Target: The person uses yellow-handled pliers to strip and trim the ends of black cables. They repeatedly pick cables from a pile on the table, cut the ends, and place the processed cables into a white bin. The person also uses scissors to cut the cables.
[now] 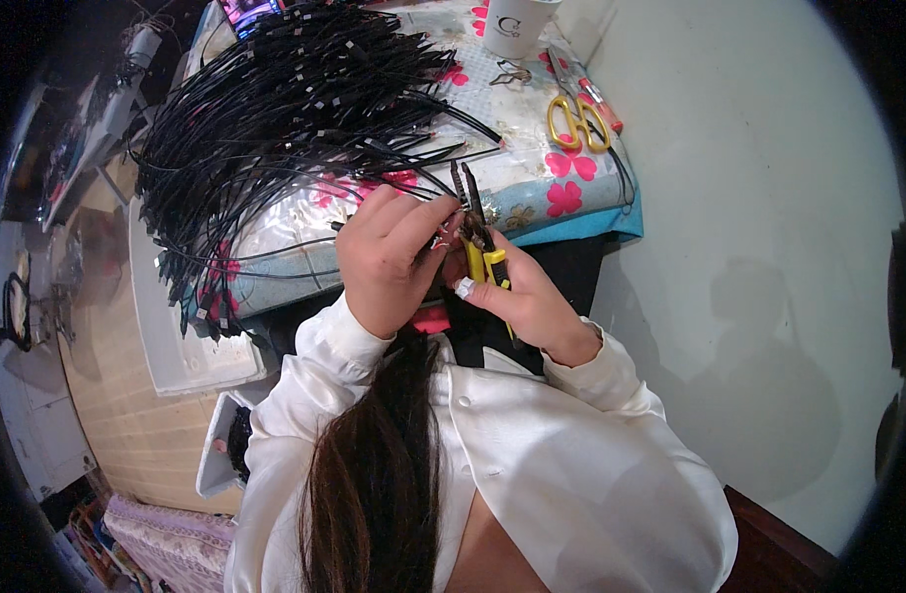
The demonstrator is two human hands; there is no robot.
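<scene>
My right hand (534,301) is closed round the yellow handles of wire strippers (494,265), whose dark jaws point away from me. A white wrap sits on its thumb. Close against the tool, my left hand (382,259) pinches a black cable (337,226); its end is at the fingertips beside the tool. Small reddish and whitish bits show there, too fine to make out. Whether the jaws touch the cable I cannot tell. Just beyond my hands lies a large heap of black cables (285,109) with small metal plugs, some hanging over the table's left edge.
A flowered plastic cloth (512,193) covers the table. At its right lie yellow-handled scissors (577,124) and a red tube-like item (603,107). A white cup (517,28) stands at the back. A white wall (749,148) borders the right; a white tray (201,368) sits lower left.
</scene>
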